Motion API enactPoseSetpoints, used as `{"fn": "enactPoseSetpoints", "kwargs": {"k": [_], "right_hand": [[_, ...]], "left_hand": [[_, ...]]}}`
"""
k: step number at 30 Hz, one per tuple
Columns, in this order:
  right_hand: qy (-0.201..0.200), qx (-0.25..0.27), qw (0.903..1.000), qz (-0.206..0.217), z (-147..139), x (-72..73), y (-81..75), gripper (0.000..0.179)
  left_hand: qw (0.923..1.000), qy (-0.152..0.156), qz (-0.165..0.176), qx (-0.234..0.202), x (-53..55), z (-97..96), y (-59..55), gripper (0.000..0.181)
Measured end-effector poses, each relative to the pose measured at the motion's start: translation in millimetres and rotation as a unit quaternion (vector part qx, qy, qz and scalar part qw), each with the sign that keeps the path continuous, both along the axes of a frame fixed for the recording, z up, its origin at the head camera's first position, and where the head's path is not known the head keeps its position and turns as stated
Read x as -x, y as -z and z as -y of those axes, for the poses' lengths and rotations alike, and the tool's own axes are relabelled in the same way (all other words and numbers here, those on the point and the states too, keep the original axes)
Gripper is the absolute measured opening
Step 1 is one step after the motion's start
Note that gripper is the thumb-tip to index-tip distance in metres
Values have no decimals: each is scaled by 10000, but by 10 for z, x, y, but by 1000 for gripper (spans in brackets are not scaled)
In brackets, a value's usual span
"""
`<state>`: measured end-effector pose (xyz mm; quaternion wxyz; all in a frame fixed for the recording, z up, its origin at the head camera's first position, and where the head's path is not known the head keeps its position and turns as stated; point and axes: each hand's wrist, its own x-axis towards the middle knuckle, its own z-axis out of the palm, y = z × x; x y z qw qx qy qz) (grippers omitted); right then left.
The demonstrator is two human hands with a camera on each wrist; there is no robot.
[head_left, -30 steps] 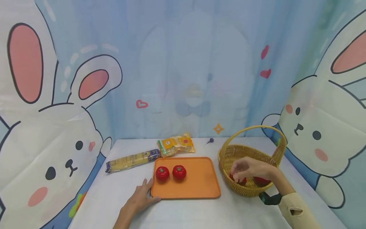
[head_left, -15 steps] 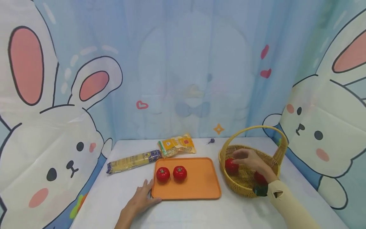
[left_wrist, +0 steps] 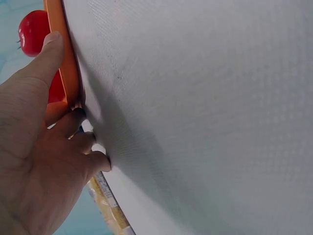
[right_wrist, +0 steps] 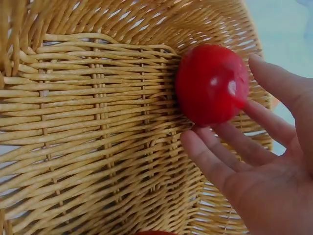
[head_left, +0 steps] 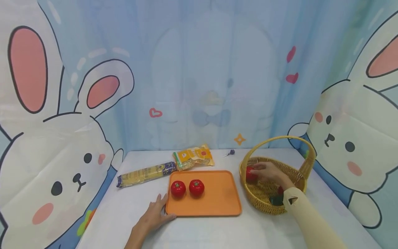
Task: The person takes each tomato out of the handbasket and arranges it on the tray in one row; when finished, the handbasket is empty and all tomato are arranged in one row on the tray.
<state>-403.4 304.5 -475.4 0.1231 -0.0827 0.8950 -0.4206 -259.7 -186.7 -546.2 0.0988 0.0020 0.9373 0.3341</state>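
Inside the wicker basket [head_left: 259, 204], my right hand [head_left: 268, 172] is at a red tomato [right_wrist: 210, 85]. In the right wrist view its fingertips lie right at the tomato's underside and near side, with the thumb stretched out beside it. A second tomato [head_left: 281, 190] in the basket is mostly hidden behind the wrist. My left hand [head_left: 153, 214] rests at the near left corner of an orange tray [head_left: 217, 197], its thumb along the front rim and its fingers spread by the left side. Two more tomatoes, one left [head_left: 178, 189] and one right [head_left: 196, 188], sit on the tray.
Behind the tray lie a long pack of noodles [head_left: 143, 175] and a yellow plastic food bag [head_left: 194, 157]. A small dark purple item [head_left: 231, 152] is near the table's back edge. The basket's tall handle [head_left: 280, 137] arches over the right hand. A printed curtain [head_left: 199, 69] hangs behind.
My right hand has reached deeper and leftward into the basket, down to the tomato at its left side. That tomato has come into clearer view. My left hand has stayed at the tray.
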Motion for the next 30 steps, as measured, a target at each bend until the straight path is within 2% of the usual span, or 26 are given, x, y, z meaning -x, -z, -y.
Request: {"fn": "enactPoseSetpoints", "kwargs": {"k": [6, 11, 17, 20, 24, 30], "right_hand": [[167, -322, 9990, -265, 79, 14, 43, 62], [234, -598, 9967, -492, 173, 40, 39, 59], [356, -685, 9967, -244, 202, 35, 86, 64], [186, -842, 9960, -236, 181, 56, 98, 64], [198, -1047, 9941, -213, 179, 53, 67, 58], [346, -785, 9962, -135, 168, -34, 30, 63]], "left_hand": [[10000, 46, -39, -2, 13, -15, 37, 98], [10000, -58, 24, -24, -3, -21, 19, 98], [10000, 11, 38, -21, -49, 16, -8, 97], [9999, 122, -78, -33, -46, 32, -21, 97], [9999, 114, -95, 16, -24, 38, -39, 97], [9999, 46, 63, 77, -8, 8, -37, 97]]}}
